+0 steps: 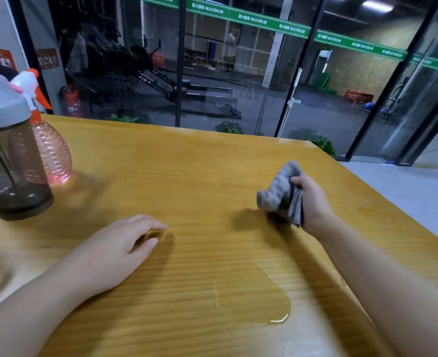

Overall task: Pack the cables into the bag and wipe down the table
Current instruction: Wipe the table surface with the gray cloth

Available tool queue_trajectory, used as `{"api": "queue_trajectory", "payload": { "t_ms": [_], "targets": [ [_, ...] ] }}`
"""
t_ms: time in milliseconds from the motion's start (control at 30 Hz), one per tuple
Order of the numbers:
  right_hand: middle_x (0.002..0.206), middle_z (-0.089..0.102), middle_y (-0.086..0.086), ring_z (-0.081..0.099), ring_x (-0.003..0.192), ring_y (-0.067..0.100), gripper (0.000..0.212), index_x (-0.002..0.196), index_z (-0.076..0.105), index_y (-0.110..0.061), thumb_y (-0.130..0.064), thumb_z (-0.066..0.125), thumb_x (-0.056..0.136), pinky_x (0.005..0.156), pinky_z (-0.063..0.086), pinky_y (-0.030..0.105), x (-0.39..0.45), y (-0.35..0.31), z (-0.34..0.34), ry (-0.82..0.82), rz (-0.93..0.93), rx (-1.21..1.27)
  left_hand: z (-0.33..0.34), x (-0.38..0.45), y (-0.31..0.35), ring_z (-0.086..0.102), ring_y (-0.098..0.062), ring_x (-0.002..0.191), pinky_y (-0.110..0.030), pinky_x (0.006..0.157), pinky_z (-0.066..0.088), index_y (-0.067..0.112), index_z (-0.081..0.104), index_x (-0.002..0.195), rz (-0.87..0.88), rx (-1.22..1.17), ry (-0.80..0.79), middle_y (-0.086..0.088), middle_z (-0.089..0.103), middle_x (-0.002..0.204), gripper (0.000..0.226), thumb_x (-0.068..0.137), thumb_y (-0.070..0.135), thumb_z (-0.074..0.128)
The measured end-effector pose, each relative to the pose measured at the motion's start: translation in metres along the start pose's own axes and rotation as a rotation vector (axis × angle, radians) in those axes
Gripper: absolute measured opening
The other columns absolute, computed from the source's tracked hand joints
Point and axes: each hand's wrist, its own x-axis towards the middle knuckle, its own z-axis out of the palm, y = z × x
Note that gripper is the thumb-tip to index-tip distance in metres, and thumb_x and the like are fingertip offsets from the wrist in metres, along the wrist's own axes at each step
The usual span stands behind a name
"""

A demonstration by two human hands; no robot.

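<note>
Head view, wide-angle, edges bent. Cut off at the left border: a smoky shaker bottle (11,155) with a grey lid; behind it, partly hidden, a pink ribbed spray bottle (51,150) with a white and orange trigger head. Both forearms run out of the bottom of the frame. No cables or bag in sight. Beyond the glass wall (238,73) the room is dim and the gear in it hard to make out.

Right hand (311,199): raised a little off the wooden table (187,176), wrist low, knuckles turned right. Fingers curled round a folded grey cloth (279,191); thumb lies over its top edge. Fingertips hidden behind the fabric.

Cloth: ribbed, bunched, long axis running from the far upper end down toward the near left. The upper end sticks out beyond the thumb, the lower end hangs left of the palm, just above its own shadow. Contact with the table cannot be told.

Left hand (120,248): palm down on the table, fingers relaxed and together, pointing right toward the cloth, well apart from it.

Puddle (259,297): clear liquid, nearer than the cloth-holding hand, between the two forearms.
</note>
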Motion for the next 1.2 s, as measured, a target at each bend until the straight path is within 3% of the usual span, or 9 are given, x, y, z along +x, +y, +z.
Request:
{"api": "queue_trajectory", "payload": {
  "t_ms": [133, 267, 333, 367, 433, 600, 767, 967, 1200],
  "targets": [
    [0.104, 0.061, 0.011, 0.058, 0.096, 0.027, 0.02, 0.09, 0.058, -0.018, -0.034, 0.046, 0.086, 0.087, 0.047, 0.042, 0.02, -0.021, -0.004, 0.274, -0.22, -0.399, -0.001, 0.0, 0.0, 0.04, 0.015, 0.109, -0.007, 0.089, 0.029, 0.046, 0.051, 0.113, -0.007, -0.007, -0.012, 0.042, 0.041, 0.111, 0.025, 0.092, 0.035, 0.048],
    [0.082, 0.053, 0.006, 0.047, 0.071, 0.011, 0.024, 0.086, 0.054, -0.014, -0.03, 0.037, 0.094, 0.058, 0.034, 0.027, 0.04, -0.009, -0.006, 0.176, -0.247, -0.916, -0.002, 0.0, 0.0, 0.037, 0.019, 0.107, -0.005, 0.087, 0.029, 0.049, 0.049, 0.112, -0.01, -0.006, -0.023, 0.044, 0.04, 0.109, 0.024, 0.092, 0.037, 0.046],
    [0.101, 0.055, 0.015, 0.053, 0.089, 0.02, 0.032, 0.094, 0.057, -0.012, -0.028, 0.029, 0.097, 0.074, 0.04, 0.021, 0.05, 0.01, -0.006, 0.016, -0.177, -1.231, -0.002, 0.0, 0.001, 0.036, 0.021, 0.106, 0.0, 0.087, 0.027, 0.051, 0.048, 0.111, -0.01, -0.006, -0.022, 0.044, 0.039, 0.109, 0.024, 0.092, 0.037, 0.046],
    [0.123, 0.051, 0.016, 0.047, 0.113, 0.025, 0.039, 0.115, 0.056, -0.013, -0.029, 0.025, 0.099, 0.093, 0.036, 0.024, 0.054, 0.019, -0.005, -0.044, -0.176, -1.368, -0.001, 0.0, 0.001, 0.036, 0.02, 0.105, 0.002, 0.087, 0.026, 0.051, 0.047, 0.111, -0.012, -0.005, -0.022, 0.044, 0.039, 0.108, 0.024, 0.092, 0.038, 0.046],
    [0.154, 0.02, 0.0, 0.013, 0.142, 0.023, 0.05, 0.146, 0.027, -0.031, -0.04, 0.019, 0.098, 0.115, 0.012, 0.042, 0.056, 0.03, -0.001, -0.071, -0.172, -1.544, 0.0, 0.0, 0.002, 0.034, 0.023, 0.102, 0.005, 0.086, 0.023, 0.05, 0.046, 0.114, -0.023, -0.002, -0.019, 0.043, 0.038, 0.109, 0.026, 0.092, 0.037, 0.046],
    [0.159, -0.008, -0.004, -0.015, 0.145, 0.023, 0.055, 0.148, 0.002, -0.043, -0.053, 0.016, 0.095, 0.113, -0.006, 0.049, 0.054, 0.04, 0.004, -0.076, -0.092, -1.635, 0.0, 0.002, 0.002, 0.029, 0.031, 0.099, 0.007, 0.085, 0.02, 0.043, 0.045, 0.125, -0.03, 0.014, -0.015, 0.037, 0.039, 0.112, 0.033, 0.092, 0.035, 0.046],
    [0.159, -0.012, -0.003, -0.018, 0.144, 0.023, 0.055, 0.148, -0.002, -0.042, -0.053, 0.015, 0.096, 0.114, -0.007, 0.05, 0.044, 0.041, 0.013, -0.176, -0.107, -1.675, 0.0, 0.002, 0.004, 0.03, 0.02, 0.106, 0.006, 0.083, 0.023, 0.044, 0.042, 0.128, -0.029, 0.026, -0.029, 0.038, 0.036, 0.115, 0.035, 0.093, 0.038, 0.043],
    [0.159, -0.012, -0.004, -0.018, 0.144, 0.022, 0.053, 0.148, -0.001, -0.041, -0.048, 0.017, 0.098, 0.115, -0.007, 0.047, 0.027, 0.04, 0.039, -0.333, -0.172, -1.679, 0.0, 0.004, 0.006, 0.037, 0.011, 0.116, -0.014, 0.095, 0.029, 0.037, 0.046, 0.127, -0.047, -0.02, 0.002, 0.032, 0.038, 0.125, 0.034, 0.094, 0.028, 0.044],
    [0.158, -0.011, -0.008, -0.018, 0.144, 0.018, 0.053, 0.147, -0.001, -0.043, -0.046, 0.022, 0.1, 0.115, -0.008, 0.042, 0.009, 0.046, 0.066, -0.549, -0.273, -1.707, -0.004, 0.002, 0.006, 0.034, 0.013, 0.112, -0.009, 0.092, 0.024, 0.032, 0.046, 0.129, -0.049, -0.024, 0.057, 0.026, 0.04, 0.128, 0.035, 0.095, 0.024, 0.044]
  ]
}}
